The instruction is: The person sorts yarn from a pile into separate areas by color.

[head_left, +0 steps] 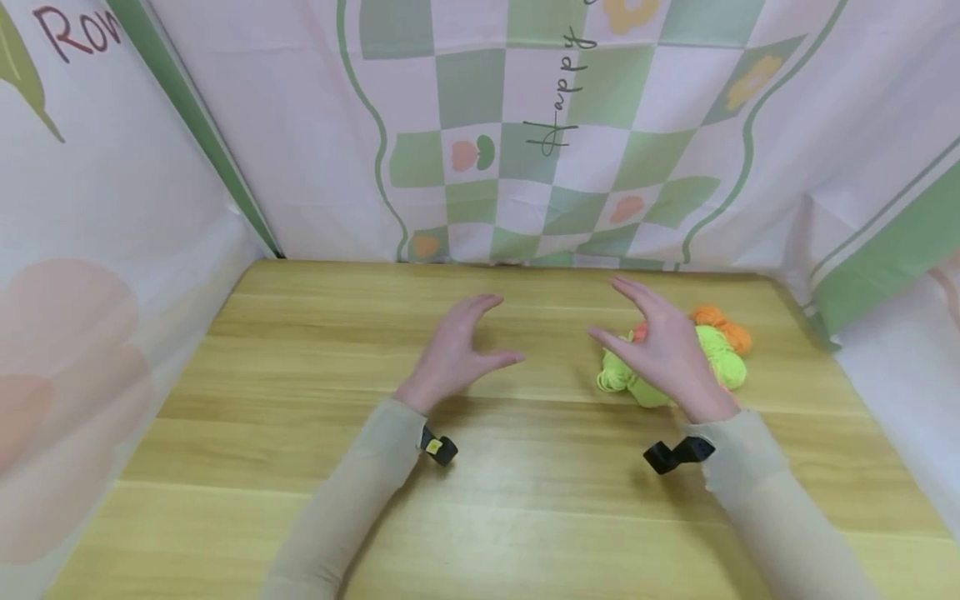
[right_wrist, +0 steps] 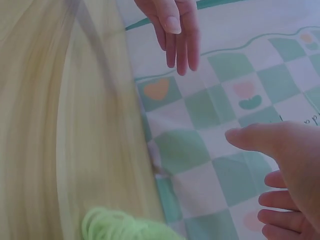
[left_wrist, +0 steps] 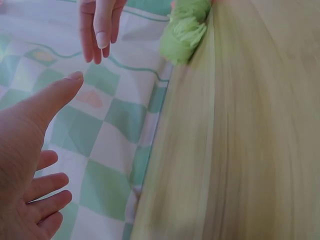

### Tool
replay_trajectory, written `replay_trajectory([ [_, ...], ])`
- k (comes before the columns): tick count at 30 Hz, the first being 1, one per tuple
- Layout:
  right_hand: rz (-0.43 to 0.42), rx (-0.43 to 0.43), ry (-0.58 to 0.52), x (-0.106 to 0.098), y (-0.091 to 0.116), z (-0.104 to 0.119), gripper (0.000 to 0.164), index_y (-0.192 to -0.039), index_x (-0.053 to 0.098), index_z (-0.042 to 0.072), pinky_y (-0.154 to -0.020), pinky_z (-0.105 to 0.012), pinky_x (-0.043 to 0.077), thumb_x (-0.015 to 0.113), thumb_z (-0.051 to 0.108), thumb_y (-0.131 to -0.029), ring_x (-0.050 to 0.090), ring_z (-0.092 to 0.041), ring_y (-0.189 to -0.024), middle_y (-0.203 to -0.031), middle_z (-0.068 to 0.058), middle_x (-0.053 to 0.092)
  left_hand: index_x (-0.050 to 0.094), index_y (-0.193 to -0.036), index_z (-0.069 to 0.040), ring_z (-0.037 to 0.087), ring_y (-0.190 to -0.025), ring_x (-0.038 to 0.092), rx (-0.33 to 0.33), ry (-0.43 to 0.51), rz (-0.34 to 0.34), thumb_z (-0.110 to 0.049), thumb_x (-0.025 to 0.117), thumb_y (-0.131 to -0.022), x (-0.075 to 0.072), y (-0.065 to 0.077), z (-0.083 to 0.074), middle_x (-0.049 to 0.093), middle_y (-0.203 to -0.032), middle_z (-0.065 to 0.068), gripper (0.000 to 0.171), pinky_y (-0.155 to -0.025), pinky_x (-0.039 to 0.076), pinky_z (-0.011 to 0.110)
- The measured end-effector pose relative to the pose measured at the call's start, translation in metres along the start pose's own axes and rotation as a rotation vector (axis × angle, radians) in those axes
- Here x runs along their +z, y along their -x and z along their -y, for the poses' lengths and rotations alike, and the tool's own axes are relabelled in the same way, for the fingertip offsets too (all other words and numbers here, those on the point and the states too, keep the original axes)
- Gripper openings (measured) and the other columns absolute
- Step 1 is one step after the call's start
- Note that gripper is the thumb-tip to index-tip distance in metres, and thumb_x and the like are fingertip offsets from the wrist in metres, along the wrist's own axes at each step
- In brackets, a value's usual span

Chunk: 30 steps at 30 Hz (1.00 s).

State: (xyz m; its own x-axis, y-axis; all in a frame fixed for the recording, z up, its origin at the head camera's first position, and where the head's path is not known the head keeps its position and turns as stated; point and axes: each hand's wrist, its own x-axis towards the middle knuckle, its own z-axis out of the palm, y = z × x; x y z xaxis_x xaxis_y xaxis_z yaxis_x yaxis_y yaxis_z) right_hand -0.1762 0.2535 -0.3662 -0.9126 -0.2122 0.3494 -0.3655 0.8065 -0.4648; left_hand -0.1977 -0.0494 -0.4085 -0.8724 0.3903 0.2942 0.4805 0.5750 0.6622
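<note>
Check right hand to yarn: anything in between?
Nothing visible. In the head view the right hand overlaps the yarn; the left wrist view shows an open gap between them, only cloth behind. The left hand is off to the left.

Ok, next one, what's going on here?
A person is holding both hands above a wooden table, the left hand and the right hand apart, thumbs spread from the fingers. Neither grips anything. Lime-yellow yarn and orange yarn lie bunched on the table's right side. In the head view the right hand partly covers that bunch; the wrist views show it clear of the visible yarn. No yarn is being handled at this moment.
</note>
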Motion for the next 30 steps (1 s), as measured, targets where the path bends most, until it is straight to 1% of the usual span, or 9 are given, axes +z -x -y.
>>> replay_trajectory([
  [9,-0.017,0.068,-0.027,-0.009,0.018,-0.011,0.079,-0.148,0.051,0.007,-0.106,-0.064,0.037,0.082,0.045,-0.086,0.044,-0.044,-0.136,-0.15,-0.018,0.049,0.044,-0.153,-0.011,0.02,-0.144,0.036,0.026,0.044,0.011,-0.054,0.083,-0.08,0.016,-0.005,-0.007,0.044,-0.156,0.004,0.092,-0.119,0.024,0.037],
  [10,-0.015,0.069,-0.028,-0.009,0.02,-0.014,0.078,-0.149,0.051,0.007,-0.105,-0.064,0.038,0.082,0.044,-0.086,0.048,-0.043,-0.131,-0.15,-0.019,0.05,0.044,-0.153,-0.012,0.02,-0.143,0.036,0.026,0.046,0.012,-0.054,0.083,-0.08,0.018,-0.005,-0.007,0.044,-0.156,0.004,0.092,-0.119,0.024,0.037],
  [12,-0.02,0.058,-0.016,-0.01,0.023,-0.017,0.077,-0.148,0.052,0.007,-0.095,-0.058,0.047,0.083,0.041,-0.086,0.063,-0.037,-0.102,-0.147,-0.019,0.052,0.044,-0.153,-0.011,0.02,-0.143,0.037,0.03,0.051,0.013,-0.053,0.083,-0.08,0.021,-0.006,-0.008,0.044,-0.155,0.004,0.093,-0.119,0.025,0.037],
  [16,-0.028,0.046,-0.01,-0.012,0.031,-0.021,0.076,-0.146,0.053,0.004,-0.085,-0.056,0.049,0.084,0.037,-0.085,0.064,-0.038,-0.092,-0.142,-0.023,0.056,0.045,-0.152,-0.011,0.02,-0.142,0.039,0.035,0.062,0.013,-0.051,0.085,-0.08,0.025,-0.009,-0.013,0.046,-0.154,0.004,0.092,-0.119,0.026,0.036],
  [17,-0.03,0.045,-0.008,-0.012,0.033,-0.022,0.076,-0.146,0.054,0.003,-0.084,-0.056,0.05,0.085,0.036,-0.085,0.064,-0.04,-0.094,-0.14,-0.024,0.057,0.045,-0.152,-0.011,0.02,-0.142,0.038,0.033,0.068,0.016,-0.051,0.085,-0.08,0.026,-0.009,-0.015,0.046,-0.154,0.004,0.092,-0.119,0.027,0.036],
  [19,-0.022,0.053,-0.015,-0.014,0.038,-0.024,0.076,-0.144,0.054,0.0,-0.089,-0.062,0.048,0.086,0.035,-0.084,0.056,-0.047,-0.118,-0.137,-0.026,0.058,0.044,-0.152,-0.011,0.02,-0.143,0.038,0.028,0.084,0.023,-0.052,0.084,-0.08,0.029,-0.012,-0.017,0.045,-0.155,0.004,0.092,-0.119,0.027,0.037],
  [23,-0.003,0.068,-0.013,-0.014,0.047,-0.029,0.077,-0.142,0.055,-0.001,-0.086,-0.058,0.048,0.087,0.034,-0.082,0.061,-0.044,-0.106,-0.134,-0.027,0.06,0.043,-0.153,-0.014,0.019,-0.143,0.037,0.015,0.115,0.036,-0.054,0.083,-0.08,0.033,-0.016,-0.021,0.044,-0.156,0.002,0.092,-0.119,0.027,0.038],
  [26,0.01,0.076,-0.017,-0.014,0.053,-0.032,0.077,-0.142,0.056,-0.002,-0.085,-0.055,0.048,0.089,0.033,-0.081,0.062,-0.041,-0.104,-0.135,-0.026,0.059,0.044,-0.153,-0.015,0.017,-0.143,0.037,0.022,0.133,0.038,-0.054,0.083,-0.08,0.036,-0.02,-0.025,0.044,-0.155,0.0,0.092,-0.118,0.028,0.037],
  [30,0.013,0.078,-0.031,-0.015,0.058,-0.034,0.076,-0.14,0.058,-0.003,-0.086,-0.055,0.049,0.09,0.03,-0.08,0.059,-0.042,-0.115,-0.134,-0.025,0.061,0.044,-0.153,-0.015,0.015,-0.142,0.037,0.038,0.154,0.039,-0.054,0.084,-0.08,0.041,-0.025,-0.029,0.045,-0.155,0.0,0.092,-0.118,0.028,0.035],
])
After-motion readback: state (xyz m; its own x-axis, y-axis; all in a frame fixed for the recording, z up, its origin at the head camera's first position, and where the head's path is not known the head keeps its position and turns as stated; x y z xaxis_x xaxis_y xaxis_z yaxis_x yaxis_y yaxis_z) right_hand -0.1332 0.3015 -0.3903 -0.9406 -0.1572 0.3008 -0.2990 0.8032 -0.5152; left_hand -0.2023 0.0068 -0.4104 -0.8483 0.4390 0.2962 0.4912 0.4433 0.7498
